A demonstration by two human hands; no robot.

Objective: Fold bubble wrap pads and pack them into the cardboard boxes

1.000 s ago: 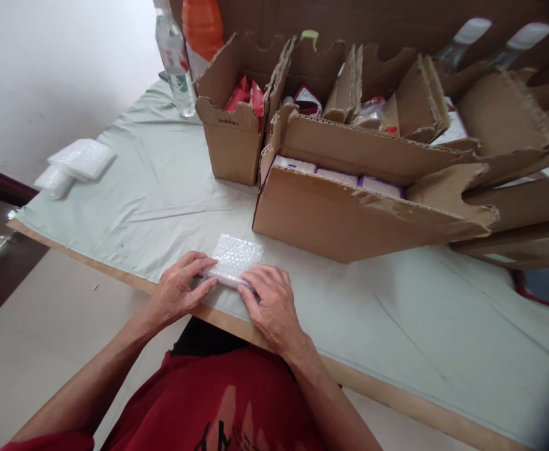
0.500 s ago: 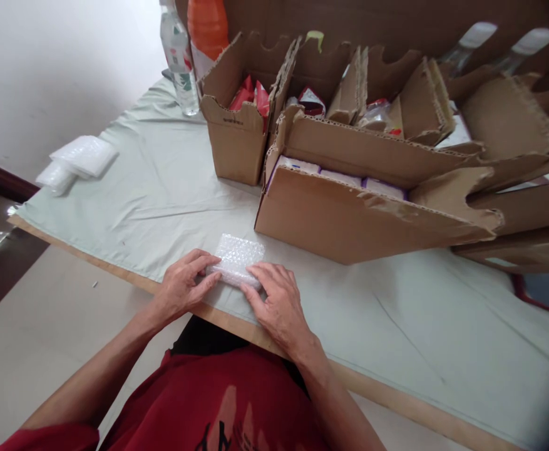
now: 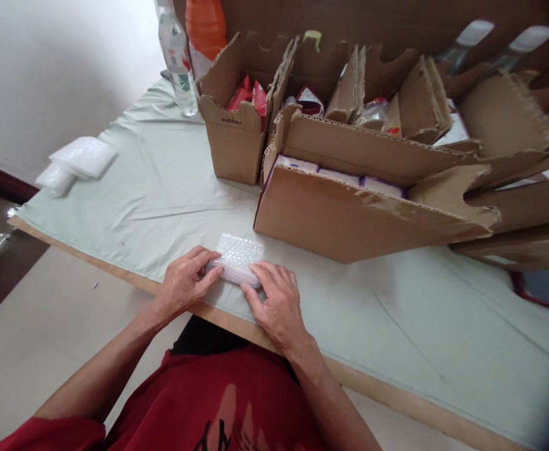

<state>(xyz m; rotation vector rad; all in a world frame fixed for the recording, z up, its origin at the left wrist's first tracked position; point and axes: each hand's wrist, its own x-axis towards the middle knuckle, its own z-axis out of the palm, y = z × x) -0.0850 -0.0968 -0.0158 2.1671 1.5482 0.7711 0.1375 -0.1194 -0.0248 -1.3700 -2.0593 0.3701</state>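
A folded piece of clear bubble wrap lies on the cloth-covered table near its front edge. My left hand grips its left end, thumb at the near side and fingers on top. At the right end, my right hand holds it the same way, fingers over the edge and thumb in front. The near part looks thicker, like a rolled or folded strip. Whether anything lies inside the wrap I cannot tell.
More folded bubble wrap lies at the table's left corner. Ahead stands a long cardboard box with purple-edged packs, and behind it several cardboard bins with red packets. A clear bottle and an orange bottle stand at the back.
Almost nothing differs. Both hands keep their hold on the bubble wrap, and the view has shifted very slightly.
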